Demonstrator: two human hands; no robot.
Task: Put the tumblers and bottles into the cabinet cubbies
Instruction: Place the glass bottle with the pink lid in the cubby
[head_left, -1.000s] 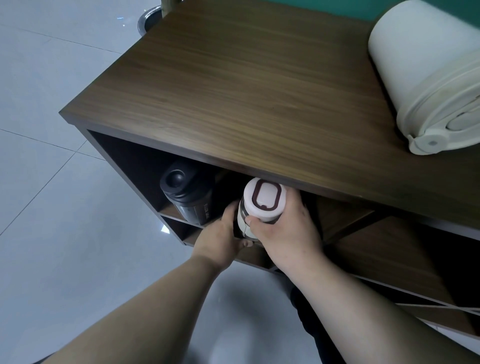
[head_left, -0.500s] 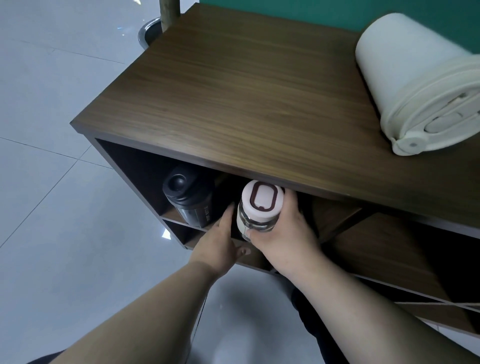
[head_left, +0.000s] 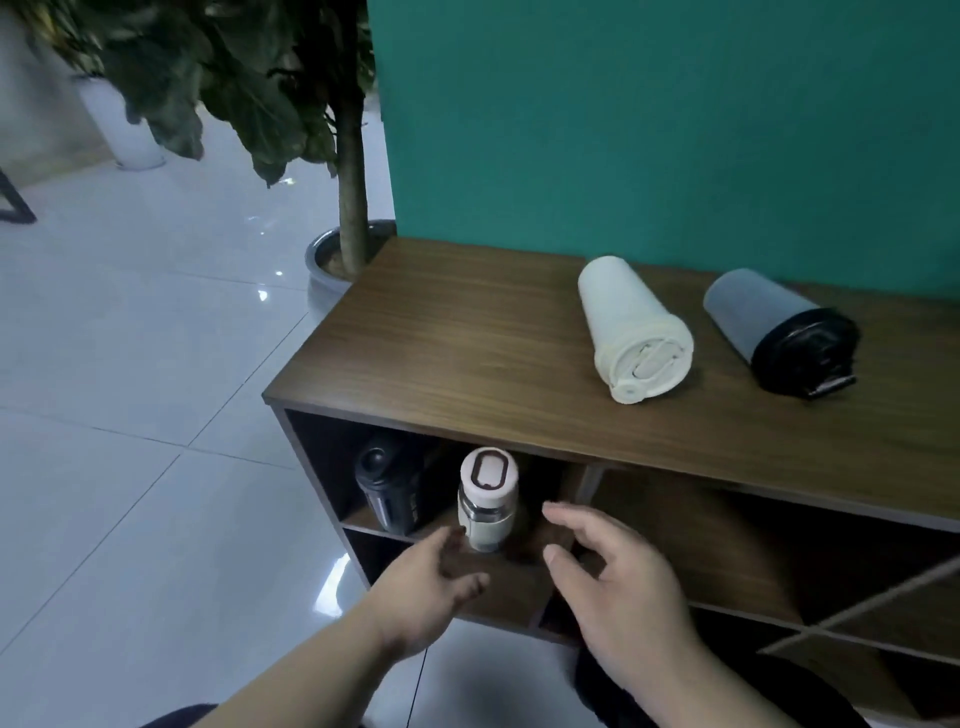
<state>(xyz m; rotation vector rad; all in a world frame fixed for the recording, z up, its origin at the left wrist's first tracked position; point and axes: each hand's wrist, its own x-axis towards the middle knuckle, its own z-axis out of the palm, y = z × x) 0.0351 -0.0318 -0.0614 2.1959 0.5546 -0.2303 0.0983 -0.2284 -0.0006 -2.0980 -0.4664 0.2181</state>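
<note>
While both hands were held open and empty beside the white-capped bottle (head_left: 487, 499), standing upright in the top cubby, the cream tumbler (head_left: 635, 329) was seen lying up and beyond the right hand (head_left: 618, 587), nearer it than the left hand (head_left: 426, 587), lid toward the person. The cubby's depths were lost in shadow.

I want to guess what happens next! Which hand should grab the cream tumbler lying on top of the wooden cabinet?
Probably the right hand. It is open and empty, and the cream tumbler lies on the wooden cabinet top on its side of the scene. The left hand, also empty, sits further left, by the white-capped glass bottle.
</note>
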